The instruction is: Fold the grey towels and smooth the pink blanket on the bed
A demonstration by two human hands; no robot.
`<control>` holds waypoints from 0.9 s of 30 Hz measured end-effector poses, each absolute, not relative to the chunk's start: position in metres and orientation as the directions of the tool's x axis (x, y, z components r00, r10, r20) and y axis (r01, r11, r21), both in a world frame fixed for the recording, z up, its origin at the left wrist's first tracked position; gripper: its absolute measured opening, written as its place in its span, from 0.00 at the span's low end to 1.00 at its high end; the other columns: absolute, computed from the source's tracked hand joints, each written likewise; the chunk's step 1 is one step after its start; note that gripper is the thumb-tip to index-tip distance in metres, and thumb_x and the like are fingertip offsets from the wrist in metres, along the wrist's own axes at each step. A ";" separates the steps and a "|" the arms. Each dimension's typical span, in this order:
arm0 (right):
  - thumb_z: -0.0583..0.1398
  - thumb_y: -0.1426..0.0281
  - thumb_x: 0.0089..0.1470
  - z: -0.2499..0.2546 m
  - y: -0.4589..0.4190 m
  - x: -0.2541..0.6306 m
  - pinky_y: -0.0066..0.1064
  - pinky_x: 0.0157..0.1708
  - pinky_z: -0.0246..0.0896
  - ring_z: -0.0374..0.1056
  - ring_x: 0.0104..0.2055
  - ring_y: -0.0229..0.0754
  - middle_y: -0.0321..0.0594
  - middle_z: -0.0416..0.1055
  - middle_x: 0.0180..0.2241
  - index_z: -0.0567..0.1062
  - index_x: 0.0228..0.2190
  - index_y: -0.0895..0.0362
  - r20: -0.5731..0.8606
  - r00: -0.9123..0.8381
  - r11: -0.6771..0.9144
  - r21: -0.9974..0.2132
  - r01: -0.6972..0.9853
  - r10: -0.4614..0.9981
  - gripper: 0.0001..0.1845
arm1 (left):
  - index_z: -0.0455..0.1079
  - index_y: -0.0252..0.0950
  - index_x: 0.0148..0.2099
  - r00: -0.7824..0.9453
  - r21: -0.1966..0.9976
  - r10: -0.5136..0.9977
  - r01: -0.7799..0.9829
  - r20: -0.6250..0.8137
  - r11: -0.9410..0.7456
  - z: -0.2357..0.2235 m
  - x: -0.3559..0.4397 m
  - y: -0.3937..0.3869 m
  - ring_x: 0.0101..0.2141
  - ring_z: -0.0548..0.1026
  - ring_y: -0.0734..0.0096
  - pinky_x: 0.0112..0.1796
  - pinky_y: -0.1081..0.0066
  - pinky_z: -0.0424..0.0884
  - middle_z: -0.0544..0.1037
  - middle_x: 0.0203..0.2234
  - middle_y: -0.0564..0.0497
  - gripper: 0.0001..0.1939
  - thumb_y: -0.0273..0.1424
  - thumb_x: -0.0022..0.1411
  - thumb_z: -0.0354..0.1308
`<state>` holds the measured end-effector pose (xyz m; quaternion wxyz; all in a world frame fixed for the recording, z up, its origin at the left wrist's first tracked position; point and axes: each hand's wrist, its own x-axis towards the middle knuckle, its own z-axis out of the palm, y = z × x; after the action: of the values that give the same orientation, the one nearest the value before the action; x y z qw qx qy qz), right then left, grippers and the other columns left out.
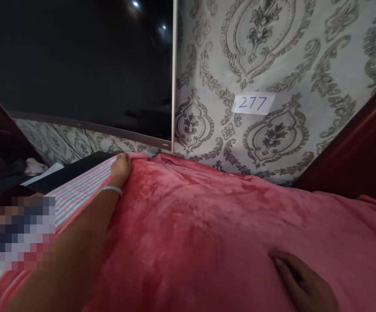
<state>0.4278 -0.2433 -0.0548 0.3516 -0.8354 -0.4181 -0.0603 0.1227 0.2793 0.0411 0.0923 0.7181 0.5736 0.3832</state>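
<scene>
A pink-red plush blanket (188,242) spreads across most of the lower view. My left hand (121,168), with a light bracelet at the wrist, reaches far forward and is closed on the blanket's edge, beside a striped cloth (84,188). My right hand (305,281) is low on the right, over the blanket, with its fingers curled and the thumb close to the index finger. Whatever may be between those fingertips is hidden. The blanket around the right hand lies mostly smooth.
A large dark screen (77,65) hangs on the patterned wall (204,86). A paper label (253,103) reading 277 is on the wallpaper. Dark red wooden panels (350,147) stand at the right. A black flat object (67,173) lies beyond the striped cloth.
</scene>
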 end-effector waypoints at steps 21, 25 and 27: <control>0.54 0.48 0.55 -0.056 -0.242 0.425 0.39 0.41 0.76 0.78 0.43 0.51 0.41 0.82 0.39 0.82 0.34 0.49 0.332 0.683 -0.404 -0.611 0.681 0.650 0.23 | 0.74 0.36 0.50 0.612 0.132 0.760 0.753 0.219 -0.645 0.053 0.202 0.247 0.52 0.73 0.57 0.55 0.64 0.65 0.79 0.48 0.41 0.15 0.26 0.63 0.53; 0.53 0.51 0.56 -0.051 -0.240 0.422 0.37 0.41 0.75 0.78 0.41 0.48 0.40 0.82 0.39 0.81 0.34 0.49 0.325 0.675 -0.386 -0.624 0.679 0.662 0.22 | 0.76 0.33 0.42 0.568 0.164 0.799 0.785 0.196 -0.598 0.049 0.213 0.254 0.50 0.74 0.52 0.50 0.62 0.68 0.78 0.46 0.37 0.10 0.27 0.61 0.55; 0.53 0.51 0.57 -0.047 -0.239 0.420 0.35 0.41 0.74 0.78 0.40 0.47 0.40 0.81 0.38 0.81 0.34 0.49 0.323 0.673 -0.374 -0.636 0.675 0.665 0.21 | 0.75 0.31 0.43 0.530 0.192 0.819 0.800 0.221 -0.569 0.049 0.214 0.257 0.49 0.74 0.52 0.48 0.60 0.68 0.77 0.46 0.36 0.11 0.27 0.62 0.53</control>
<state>0.4200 -0.2387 -0.0474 0.3867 -0.8289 -0.4041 -0.0062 0.2139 0.2566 0.0489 0.0335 0.8740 0.4629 0.1440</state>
